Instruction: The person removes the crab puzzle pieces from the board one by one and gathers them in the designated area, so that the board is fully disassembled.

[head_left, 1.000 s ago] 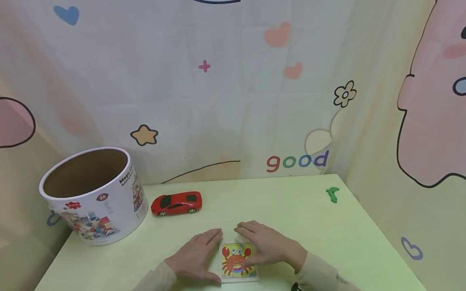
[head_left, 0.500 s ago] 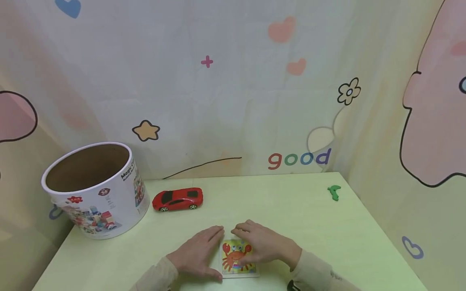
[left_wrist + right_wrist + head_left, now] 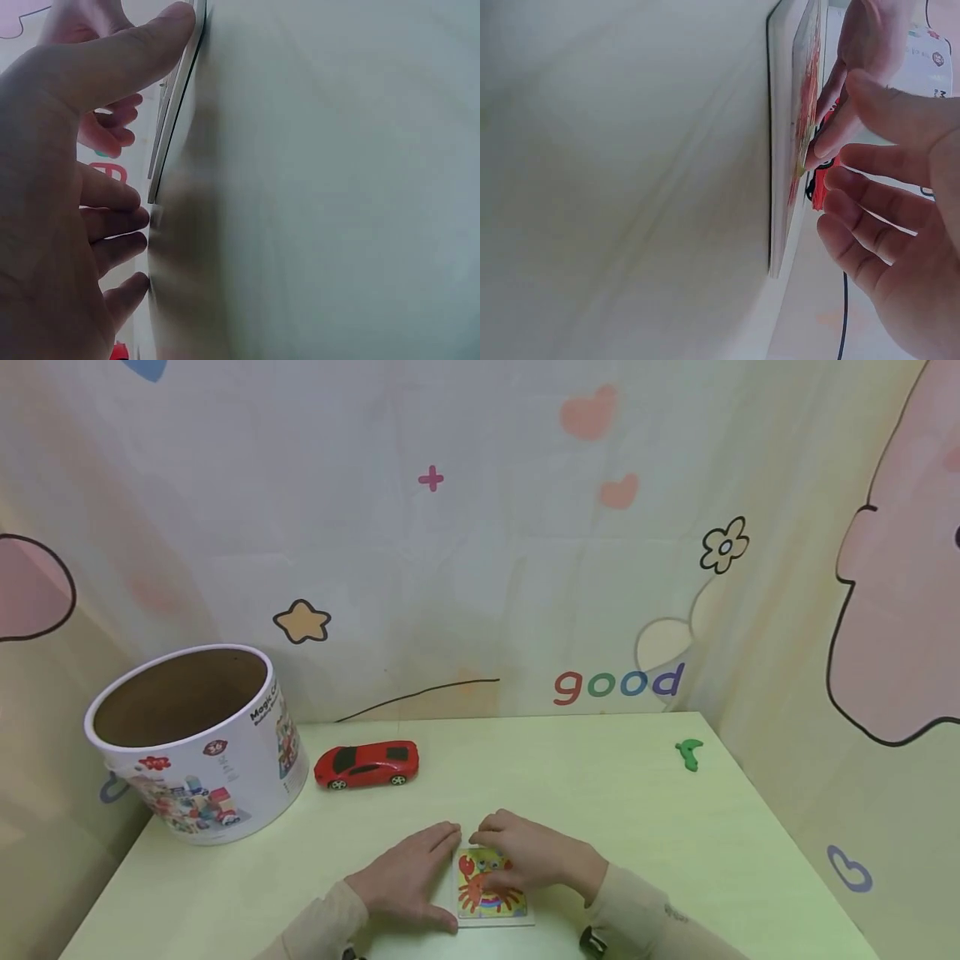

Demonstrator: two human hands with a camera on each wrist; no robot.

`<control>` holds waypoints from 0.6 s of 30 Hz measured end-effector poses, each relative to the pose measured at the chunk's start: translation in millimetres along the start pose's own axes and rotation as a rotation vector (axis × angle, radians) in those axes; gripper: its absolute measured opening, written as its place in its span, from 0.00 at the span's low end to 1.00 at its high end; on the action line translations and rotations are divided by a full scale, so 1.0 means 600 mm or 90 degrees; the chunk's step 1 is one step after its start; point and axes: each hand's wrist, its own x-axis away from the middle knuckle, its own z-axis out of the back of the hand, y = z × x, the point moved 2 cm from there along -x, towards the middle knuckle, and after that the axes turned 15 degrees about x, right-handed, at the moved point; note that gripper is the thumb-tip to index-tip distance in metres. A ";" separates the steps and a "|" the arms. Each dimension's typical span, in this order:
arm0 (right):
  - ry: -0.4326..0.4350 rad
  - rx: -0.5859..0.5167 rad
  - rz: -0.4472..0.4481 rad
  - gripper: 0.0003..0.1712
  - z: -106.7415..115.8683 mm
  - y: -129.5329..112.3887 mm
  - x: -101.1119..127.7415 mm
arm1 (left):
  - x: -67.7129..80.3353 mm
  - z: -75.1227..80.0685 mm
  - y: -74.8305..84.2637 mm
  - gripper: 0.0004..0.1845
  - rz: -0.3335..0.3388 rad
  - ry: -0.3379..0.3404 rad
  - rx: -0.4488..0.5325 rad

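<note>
A small square crab picture puzzle (image 3: 487, 906) with a pale border lies flat near the front of the table. My left hand (image 3: 411, 878) rests along its left side, fingers stretched forward and the thumb at the near left corner. In the left wrist view, the thumb tip is right at the edge of the puzzle board (image 3: 171, 112). My right hand (image 3: 536, 857) is over the upper right of the picture, hiding part of the crab. Seen from the right wrist, its fingers (image 3: 862, 247) are loosely bent above the puzzle, with nothing between them and the thumb.
To the left stands a large white printed bucket (image 3: 225, 785), its top uncovered. Beside it sits a red toy car (image 3: 366, 766). A small green piece (image 3: 688, 754) lies toward the far right of the pale table (image 3: 600, 777). A patterned curtain (image 3: 465, 568) closes off the back.
My right hand has shifted left and further over the crab picture, covering more of it. The left hand holds its place beside the puzzle. The head view has tilted slightly.
</note>
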 end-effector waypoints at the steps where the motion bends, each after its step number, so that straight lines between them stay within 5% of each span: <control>1: 0.004 0.002 0.005 0.31 0.000 -0.001 -0.002 | 0.000 0.000 0.000 0.63 0.002 0.000 0.002; 18: -0.015 0.015 0.019 0.19 -0.004 -0.006 -0.033 | 0.002 -0.002 -0.001 0.63 0.003 0.003 -0.009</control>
